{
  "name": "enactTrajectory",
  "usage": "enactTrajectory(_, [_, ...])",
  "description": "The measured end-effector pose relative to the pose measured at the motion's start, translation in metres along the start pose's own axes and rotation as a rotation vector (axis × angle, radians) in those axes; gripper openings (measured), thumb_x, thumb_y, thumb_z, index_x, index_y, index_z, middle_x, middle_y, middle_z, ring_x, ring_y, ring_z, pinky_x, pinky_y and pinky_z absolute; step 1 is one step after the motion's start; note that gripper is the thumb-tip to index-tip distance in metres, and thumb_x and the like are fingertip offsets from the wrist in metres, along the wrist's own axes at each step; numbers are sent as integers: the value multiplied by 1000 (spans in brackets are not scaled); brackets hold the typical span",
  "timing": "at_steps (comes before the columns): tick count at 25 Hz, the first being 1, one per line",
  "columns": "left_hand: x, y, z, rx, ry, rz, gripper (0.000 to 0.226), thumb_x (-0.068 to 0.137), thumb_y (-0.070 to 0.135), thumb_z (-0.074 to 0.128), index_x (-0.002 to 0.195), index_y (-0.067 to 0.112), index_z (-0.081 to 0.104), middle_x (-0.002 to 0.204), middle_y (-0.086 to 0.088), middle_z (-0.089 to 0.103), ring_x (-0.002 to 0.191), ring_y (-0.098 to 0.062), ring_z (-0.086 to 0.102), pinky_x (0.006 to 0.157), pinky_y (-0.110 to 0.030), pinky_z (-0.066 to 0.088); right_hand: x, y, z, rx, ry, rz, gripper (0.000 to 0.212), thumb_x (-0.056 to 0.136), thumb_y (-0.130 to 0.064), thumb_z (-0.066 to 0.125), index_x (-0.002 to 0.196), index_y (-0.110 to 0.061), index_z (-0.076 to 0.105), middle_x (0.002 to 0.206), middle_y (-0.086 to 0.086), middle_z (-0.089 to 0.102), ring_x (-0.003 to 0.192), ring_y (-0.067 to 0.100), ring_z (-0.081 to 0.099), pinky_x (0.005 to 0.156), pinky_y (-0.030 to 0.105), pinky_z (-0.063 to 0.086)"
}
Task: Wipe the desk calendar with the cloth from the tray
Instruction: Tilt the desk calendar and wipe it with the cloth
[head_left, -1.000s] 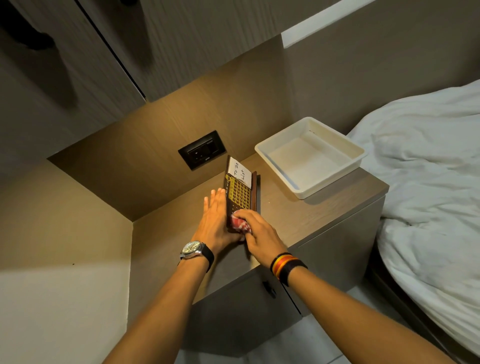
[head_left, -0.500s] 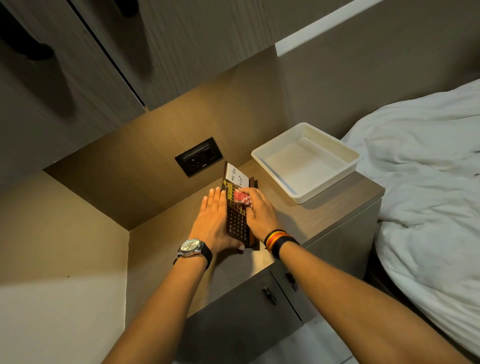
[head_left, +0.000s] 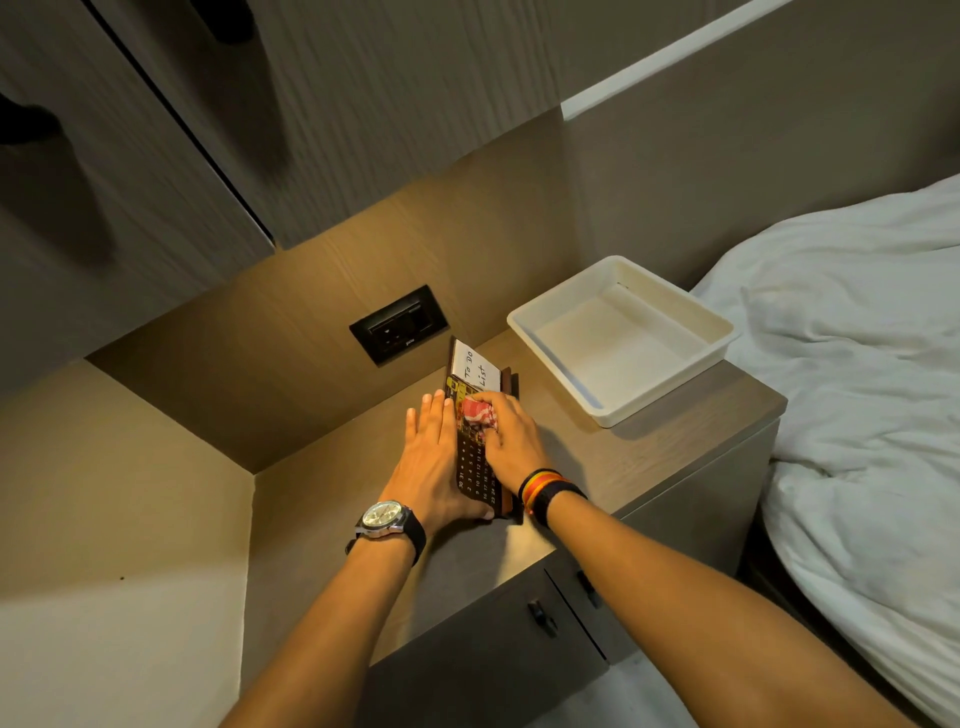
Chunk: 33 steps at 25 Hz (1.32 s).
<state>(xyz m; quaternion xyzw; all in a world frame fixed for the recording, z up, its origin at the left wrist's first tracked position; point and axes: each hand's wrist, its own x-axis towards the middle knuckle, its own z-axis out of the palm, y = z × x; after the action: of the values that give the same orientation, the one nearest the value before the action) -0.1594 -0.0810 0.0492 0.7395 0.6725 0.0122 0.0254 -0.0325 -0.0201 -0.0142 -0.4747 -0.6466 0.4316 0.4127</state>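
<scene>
A dark brown desk calendar (head_left: 475, 441) with yellow date squares and a white "To Do List" note lies on the grey wooden nightstand (head_left: 649, 457), near the white plastic tray (head_left: 724, 343). The left hand (head_left: 431, 462) rests flat beside it, fingers straight and together, thumb at its near end. The right hand (head_left: 511, 441) presses a bunched red-and-white cloth (head_left: 478, 413) onto the calendar's upper half, fingers curled around the cloth.

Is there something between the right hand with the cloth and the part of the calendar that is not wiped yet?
Nothing visible. The right hand presses the bunched red-and-white cloth directly on the dark desk calendar. The left hand lies flat along the calendar's left edge, beside the wiping path. The white "To Do List" note sits at its far end.
</scene>
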Motion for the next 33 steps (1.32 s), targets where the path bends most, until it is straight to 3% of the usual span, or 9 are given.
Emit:
enactTrajectory(5, [2, 0, 1, -9, -9, -23, 159, 53, 65, 89, 159, 9, -15, 169, -15, -14, 154, -29, -21, 123, -44, -19, -6, -4, 2, -7, -7, 11, 48, 99, -4, 52, 141, -26, 51, 152, 5, 47, 139, 25, 51, 107, 42, 53])
enactTrajectory(14, [-3, 6, -9, 33, -34, -15, 159, 53, 67, 88, 159, 4, -12, 169, -18, -14, 155, -30, -18, 123, -41, -17, -67, -5, -10, 66, -23, -18, 51, 97, 1, 52, 136, -31, 54, 145, 1, 53, 135, 18, 52, 107, 33, 52])
enactTrajectory(17, [-8, 9, -14, 102, -28, -18, 165, 48, 76, 85, 158, 4, -15, 168, -18, -19, 155, -31, -20, 124, -41, -14, -56, -19, -37, 64, 46, -45, 46, 98, -2, 53, 132, -33, 55, 137, -2, 57, 127, 15, 57, 100, 31, 56])
enactTrajectory(19, [-10, 13, -19, 118, -7, -12, 168, 45, 82, 81, 158, 4, -17, 167, -17, -23, 154, -30, -23, 124, -42, -15, -37, -29, -64, -38, 124, -92, 40, 99, -4, 55, 129, -30, 57, 130, -5, 59, 119, 12, 58, 94, 22, 54])
enactTrajectory(22, [-3, 31, -22, 118, 57, 6, 169, 43, 91, 72, 158, 4, -16, 166, -16, -23, 154, -31, -22, 123, -42, -14, -7, -27, -110, -268, 151, -113, 42, 99, -2, 56, 135, -23, 56, 136, 6, 58, 121, 24, 60, 103, 36, 53])
enactTrajectory(24, [10, 50, -17, 96, 61, 19, 168, 44, 94, 68, 158, 4, -17, 167, -16, -22, 155, -31, -20, 125, -43, -12, 12, -18, -137, -444, 87, -123, 41, 98, 0, 54, 134, -21, 56, 138, 10, 57, 119, 32, 62, 103, 41, 53])
enactTrajectory(27, [40, 84, 1, 48, 35, 6, 165, 48, 93, 68, 157, 6, -19, 166, -15, -27, 154, -31, -24, 128, -45, -6, 42, 1, -173, -655, -20, -176, 41, 96, 3, 51, 130, -20, 58, 134, 8, 59, 116, 31, 63, 98, 34, 52])
enactTrajectory(33, [106, 136, 36, 17, -26, -61, 166, 48, 98, 59, 154, 5, -26, 163, -16, -33, 152, -32, -29, 126, -46, -12, 106, 38, -206, -910, -218, -259, 46, 93, 6, 52, 131, -19, 56, 132, 8, 58, 122, 31, 56, 102, 41, 51])
